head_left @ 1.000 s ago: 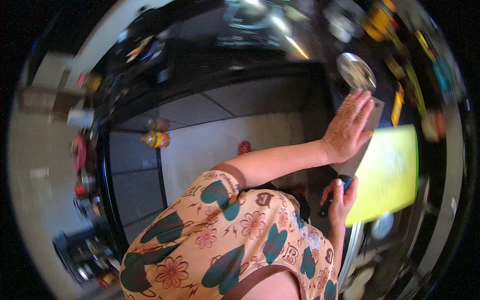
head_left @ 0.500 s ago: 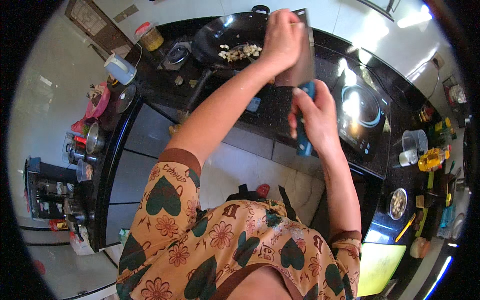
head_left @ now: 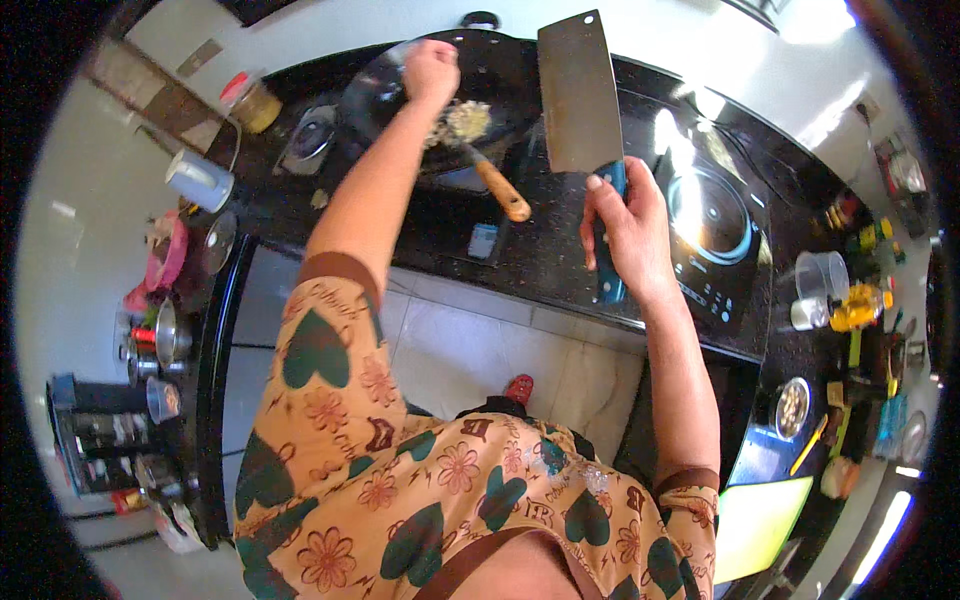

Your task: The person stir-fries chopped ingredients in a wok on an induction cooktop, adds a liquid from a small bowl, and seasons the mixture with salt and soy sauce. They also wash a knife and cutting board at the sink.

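Cleaver (head_left: 580, 95): held up over the black counter (head_left: 550, 235), right of the wok (head_left: 500, 70) and left of the induction cooker (head_left: 710, 215). Blade broad, nearly rectangular, of grey metal with a dull brownish sheen; flat face turned up to view, far end tilted slightly left. Small round hole near the far right corner. Handle dark teal, with pale rivets, in line with the right side of the blade and directed toward the near side. (No food large enough to make out on the blade.)

Right hand (head_left: 635, 230): closed firmly round the cleaver handle, thumb laid along it just short of the blade. Handle visible at both far and near ends of the grip.

Left hand (head_left: 432, 72): raised over the left part of the wok, fingers curled inward and slightly blurred. Not possible to tell how tightly closed, or whether around anything; contact with the wok likewise unclear.

In the wok: pale chopped food (head_left: 468, 120), loosely heaped just right of the left forearm. Leaning out toward the near right: spatula (head_left: 500, 190) with wooden handle. Well apart, at near right: yellow-green cutting board (head_left: 765, 530).
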Motion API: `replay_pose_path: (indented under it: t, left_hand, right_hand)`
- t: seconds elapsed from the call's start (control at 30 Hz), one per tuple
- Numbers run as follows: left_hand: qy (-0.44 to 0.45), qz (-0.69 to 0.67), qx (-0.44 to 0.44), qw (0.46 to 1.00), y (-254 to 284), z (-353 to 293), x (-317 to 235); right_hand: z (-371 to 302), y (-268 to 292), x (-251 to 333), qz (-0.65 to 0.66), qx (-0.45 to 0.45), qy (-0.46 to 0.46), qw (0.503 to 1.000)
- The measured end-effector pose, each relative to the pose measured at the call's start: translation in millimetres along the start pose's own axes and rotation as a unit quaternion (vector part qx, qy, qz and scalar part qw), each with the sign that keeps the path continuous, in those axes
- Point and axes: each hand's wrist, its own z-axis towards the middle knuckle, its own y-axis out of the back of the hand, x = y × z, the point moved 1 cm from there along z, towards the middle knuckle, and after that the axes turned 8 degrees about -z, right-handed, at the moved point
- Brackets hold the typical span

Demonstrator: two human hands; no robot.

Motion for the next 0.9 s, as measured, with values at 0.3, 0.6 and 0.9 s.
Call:
replay_pose_path:
  t: [0.3,0.6,0.9]
  left_hand:
    - [0.275,-0.686,0.285,0.611,90.3,99.1,-17.5]
    - [0.316,-0.715,0.441,0.441,134.6,-223.8,-285.4]
    - [0.613,-0.560,0.473,0.295,98.1,-497.1,-351.0]
  right_hand:
    - [-158.4,93.9,-75.5,0.240,-0.064,-0.011,0.969]
    - [-458.4,185.7,-102.0,-0.083,-0.525,-0.210,0.820]
    - [-709.0,284.4,-142.5,-0.677,-0.418,-0.381,0.470]
